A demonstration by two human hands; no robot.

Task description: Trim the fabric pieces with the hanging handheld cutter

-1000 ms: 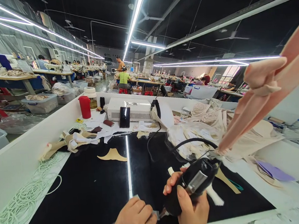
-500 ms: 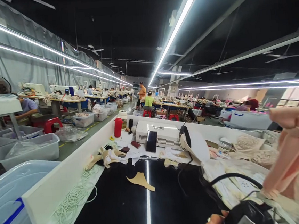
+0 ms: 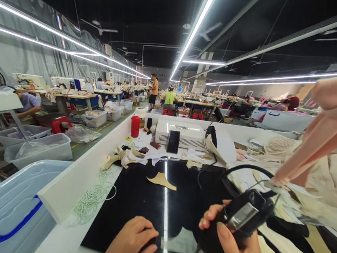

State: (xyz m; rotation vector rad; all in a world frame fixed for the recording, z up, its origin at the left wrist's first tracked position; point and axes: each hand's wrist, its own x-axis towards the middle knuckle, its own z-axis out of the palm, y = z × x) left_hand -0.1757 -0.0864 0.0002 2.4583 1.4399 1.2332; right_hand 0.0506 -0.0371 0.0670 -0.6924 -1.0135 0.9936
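My right hand [image 3: 236, 240] grips a black corded hand-held electric tool [image 3: 245, 214] with a silver plate on its side. The tool is tilted low over the right part of the glossy black work surface [image 3: 128, 203]; its lower end is partly hidden. My left hand [image 3: 134, 243] is palm down at the near side of that surface, fingers stretched and a little apart, holding nothing. Between the hands lies a thin pale grey-white piece [image 3: 181, 242], partly covered by the tool. Farther off, a beige curved cut piece [image 3: 163, 181] rests on the black surface.
Green cord [image 3: 93, 198] lies along the left by a white board wall [image 3: 81, 181]. Behind stand a phone [image 3: 173, 142], a white vented box [image 3: 184, 135] and a red cup [image 3: 135, 126]. Knotted pink fabric [image 3: 314, 145] hangs at right above fabric scraps. Blue-lidded bin [image 3: 17, 187] at left.
My left hand has come into view over the black surface. My right hand has moved up and left with the tool, and the pale piece now shows. The view has tilted down.
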